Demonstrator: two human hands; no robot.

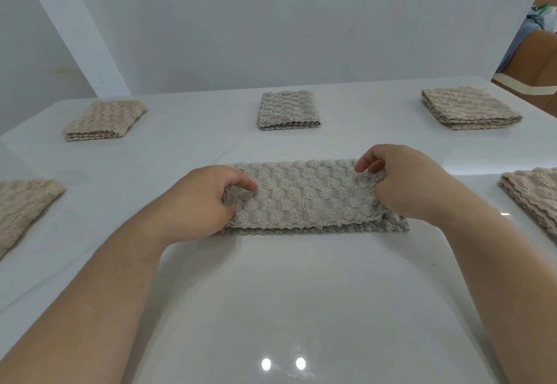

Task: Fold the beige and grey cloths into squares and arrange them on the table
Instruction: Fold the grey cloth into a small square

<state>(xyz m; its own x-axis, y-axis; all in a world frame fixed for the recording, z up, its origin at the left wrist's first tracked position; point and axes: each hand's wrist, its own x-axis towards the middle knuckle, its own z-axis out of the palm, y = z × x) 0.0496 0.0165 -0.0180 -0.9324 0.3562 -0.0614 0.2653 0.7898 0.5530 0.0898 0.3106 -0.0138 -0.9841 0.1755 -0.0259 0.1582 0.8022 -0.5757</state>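
Your left hand [208, 199] pinches the left end of the grey cloth [304, 199], a long strip lying mid-table [271, 293]; your right hand [401, 181] pinches the right end. Keep the corners matched as you bring one end over, so it lands square.

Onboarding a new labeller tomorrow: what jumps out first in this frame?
The long grey cloth strip at the centre of the white table, gripped at its ends by the left hand and the right hand. Around it lie folded squares: back-left beige square, back-middle grey square, back-right beige square, plus left-edge beige cloth and right-edge beige cloth.
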